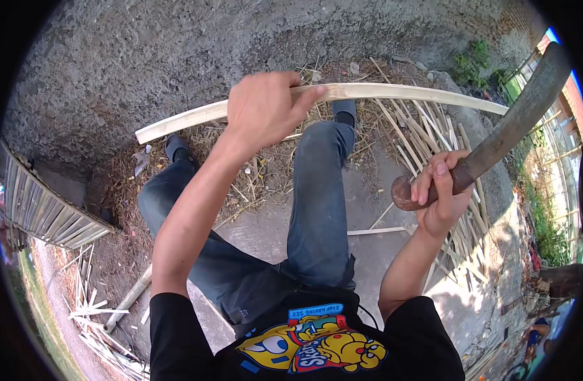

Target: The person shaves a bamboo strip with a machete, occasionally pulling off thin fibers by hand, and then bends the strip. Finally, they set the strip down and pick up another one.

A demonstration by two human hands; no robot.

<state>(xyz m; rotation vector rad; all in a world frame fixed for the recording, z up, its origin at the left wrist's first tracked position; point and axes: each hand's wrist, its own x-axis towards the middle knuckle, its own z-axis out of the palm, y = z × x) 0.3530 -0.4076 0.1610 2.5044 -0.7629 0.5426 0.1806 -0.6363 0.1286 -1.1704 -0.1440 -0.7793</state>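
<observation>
My left hand (pixel 264 109) is closed around a long pale bamboo strip (pixel 399 91), which runs crosswise in front of me above my knees. The strip's left end sticks out past my wrist, and its far right end reaches the blade of a machete. My right hand (pixel 444 190) grips that machete (pixel 517 117) by its wooden handle, the rounded butt showing below my fingers. Its broad dark blade points up and to the right.
A rough grey wall (pixel 177 51) rises ahead. Many split bamboo strips (pixel 460 247) lie piled at my right. More strips (pixel 107 311) and a bamboo pole (pixel 129 298) lie at lower left, near a slatted bamboo panel (pixel 47 206). A person (pixel 540 329) appears at the right edge.
</observation>
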